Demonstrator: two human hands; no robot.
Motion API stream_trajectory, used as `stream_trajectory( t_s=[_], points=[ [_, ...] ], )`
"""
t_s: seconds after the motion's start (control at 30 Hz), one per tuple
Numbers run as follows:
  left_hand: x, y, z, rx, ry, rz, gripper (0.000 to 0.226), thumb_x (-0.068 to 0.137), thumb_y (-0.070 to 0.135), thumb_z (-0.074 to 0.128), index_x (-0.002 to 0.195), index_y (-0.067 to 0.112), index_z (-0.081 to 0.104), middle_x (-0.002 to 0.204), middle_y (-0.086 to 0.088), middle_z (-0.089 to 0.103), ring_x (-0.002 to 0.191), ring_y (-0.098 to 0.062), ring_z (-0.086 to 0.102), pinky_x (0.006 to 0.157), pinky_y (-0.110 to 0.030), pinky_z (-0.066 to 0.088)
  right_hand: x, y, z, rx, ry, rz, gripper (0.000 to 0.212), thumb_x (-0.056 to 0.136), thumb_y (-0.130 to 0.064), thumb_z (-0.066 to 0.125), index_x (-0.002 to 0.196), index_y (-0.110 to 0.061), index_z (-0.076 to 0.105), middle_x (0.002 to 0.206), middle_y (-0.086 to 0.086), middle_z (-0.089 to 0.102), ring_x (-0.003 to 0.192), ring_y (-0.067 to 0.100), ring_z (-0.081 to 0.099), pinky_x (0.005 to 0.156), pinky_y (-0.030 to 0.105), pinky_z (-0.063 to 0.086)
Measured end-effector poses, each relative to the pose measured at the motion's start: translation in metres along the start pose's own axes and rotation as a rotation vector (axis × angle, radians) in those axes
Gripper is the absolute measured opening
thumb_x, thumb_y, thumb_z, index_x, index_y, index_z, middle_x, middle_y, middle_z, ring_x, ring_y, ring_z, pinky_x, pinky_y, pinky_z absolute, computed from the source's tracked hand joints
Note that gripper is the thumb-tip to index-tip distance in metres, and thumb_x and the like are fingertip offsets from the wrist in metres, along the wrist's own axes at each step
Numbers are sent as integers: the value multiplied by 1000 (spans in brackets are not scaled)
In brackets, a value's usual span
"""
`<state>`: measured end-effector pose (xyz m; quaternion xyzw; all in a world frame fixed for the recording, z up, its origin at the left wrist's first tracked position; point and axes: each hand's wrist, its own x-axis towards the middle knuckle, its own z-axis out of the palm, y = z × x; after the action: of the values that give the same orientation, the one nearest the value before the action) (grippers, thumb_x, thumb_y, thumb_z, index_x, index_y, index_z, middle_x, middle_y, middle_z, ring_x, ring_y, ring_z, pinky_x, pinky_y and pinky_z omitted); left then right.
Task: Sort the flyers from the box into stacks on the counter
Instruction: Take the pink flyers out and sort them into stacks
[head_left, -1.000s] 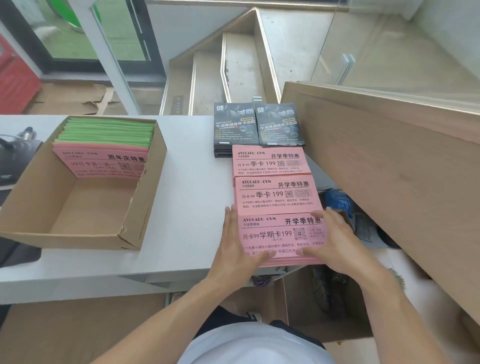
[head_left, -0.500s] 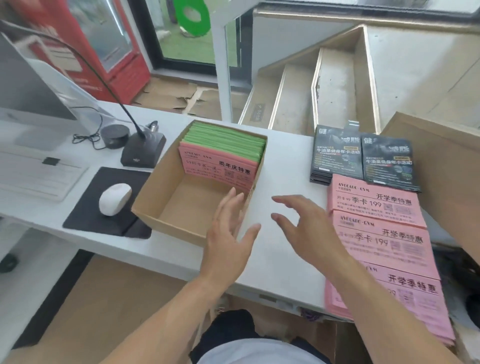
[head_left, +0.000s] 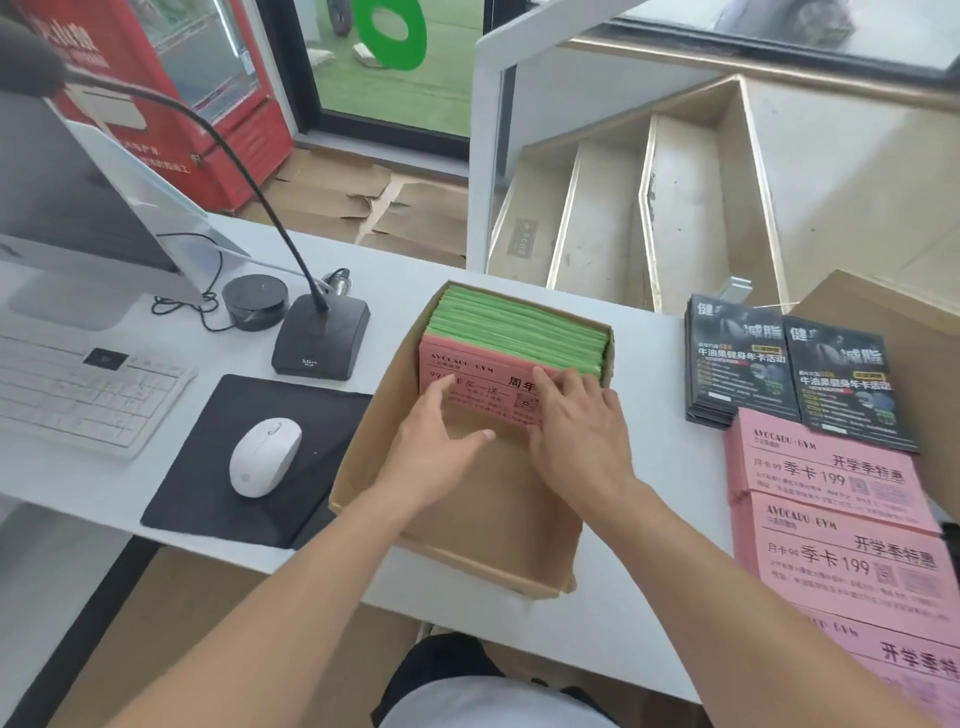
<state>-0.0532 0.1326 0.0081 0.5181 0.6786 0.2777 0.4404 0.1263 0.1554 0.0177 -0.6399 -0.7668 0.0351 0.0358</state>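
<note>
Item: pink flyers (head_left: 480, 382), standing on edge in the cardboard box (head_left: 467, 525) at the middle of the table (head_left: 395, 270), in front of a thicker block of green flyers (head_left: 519, 327) packed against the far wall. We judge the upright packing lets a batch be lifted out whole. Our left hand (head_left: 434, 447) lies with straight fingers on the front pink sheet, thumb spread below; our right hand (head_left: 576, 421) curls its fingertips over the top edge of the pink batch, seemingly to part it from the green. Whether either hand has a firm hold we cannot tell. Already sorted, at the table's right: two black flyer stacks (head_left: 789, 374) side by side and three pink stacks (head_left: 841, 519) in a row nearer us, kept apart by design. Left of the box: mouse (head_left: 265, 457), keyboard (head_left: 78, 395), microphone base (head_left: 319, 338). The nearest pink stack is cut off by the frame; the batch's depth is hidden.
</note>
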Motion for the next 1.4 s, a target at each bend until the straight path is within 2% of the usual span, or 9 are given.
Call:
stream_trajectory(
  t_s=[0.17, 0.33, 0.5, 0.73, 0.93, 1.0, 1.13, 1.2, 1.4],
  points=[
    [25, 0, -6, 13, -45, 33, 86, 88, 37, 75, 157, 34, 25, 160, 9, 36, 146, -11, 36, 121, -44, 33, 5, -5, 5, -33, 126, 52, 48, 87, -22, 61, 135, -17, 58, 119, 5, 57, 108, 28, 53, 94, 39, 41],
    [32, -5, -9, -4, -22, 81, 93, 88, 34, 76, 159, 39, 16, 155, 9, 44, 141, -9, 42, 119, -40, 35, 7, -9, 12, -63, 181, 60, 58, 86, -21, 63, 142, -17, 51, 115, 5, 59, 107, 29, 55, 91, 41, 44],
    [36, -8, -7, 12, 4, 118, 102, 88, 34, 76, 157, 49, 3, 151, 6, 47, 139, -12, 44, 118, -42, 36, 5, -11, 17, -93, 207, 84, 55, 86, -19, 63, 141, -19, 56, 115, 6, 60, 105, 29, 56, 91, 42, 47],
    [34, -10, -3, 88, 0, 167, 94, 92, 30, 72, 159, 47, 8, 151, 8, 40, 140, -11, 40, 103, -23, 29, -4, -11, 19, -114, 266, 57, 55, 82, -12, 69, 136, -19, 61, 107, 4, 65, 99, 29, 59, 87, 41, 47],
    [33, -10, 0, 125, 11, 177, 94, 92, 31, 71, 159, 47, 7, 154, 8, 36, 141, -14, 40, 105, -26, 32, -5, -10, 18, -96, 262, 27, 41, 81, -7, 68, 118, -26, 70, 95, -2, 67, 93, 25, 61, 86, 36, 42],
    [33, -10, -1, 139, 25, 171, 94, 92, 31, 72, 159, 46, 7, 155, 7, 36, 143, -16, 39, 109, -31, 35, -6, -12, 20, -65, 206, 33, 40, 85, -8, 65, 122, -24, 65, 96, -4, 68, 92, 24, 63, 85, 36, 43],
    [33, -11, -1, 139, 43, 173, 95, 91, 31, 73, 160, 44, 9, 156, 5, 37, 144, -16, 38, 113, -33, 34, -6, -13, 21, -110, 156, 36, 62, 87, -8, 61, 147, -16, 48, 101, 1, 66, 91, 27, 62, 85, 40, 48],
    [33, -13, -1, 131, 40, 172, 96, 90, 32, 74, 159, 45, 9, 155, 6, 39, 144, -15, 39, 113, -34, 35, -5, -12, 21, -120, 110, 41, 64, 89, -9, 56, 151, -16, 43, 107, 2, 65, 97, 28, 61, 89, 40, 46],
    [34, -15, -2, 113, 29, 176, 99, 87, 35, 76, 159, 45, 10, 156, 7, 39, 144, -14, 40, 112, -33, 35, 1, -11, 23, -103, 193, 71, 46, 88, -10, 61, 133, -17, 60, 114, 5, 63, 103, 28, 58, 88, 40, 47]
  ],
)
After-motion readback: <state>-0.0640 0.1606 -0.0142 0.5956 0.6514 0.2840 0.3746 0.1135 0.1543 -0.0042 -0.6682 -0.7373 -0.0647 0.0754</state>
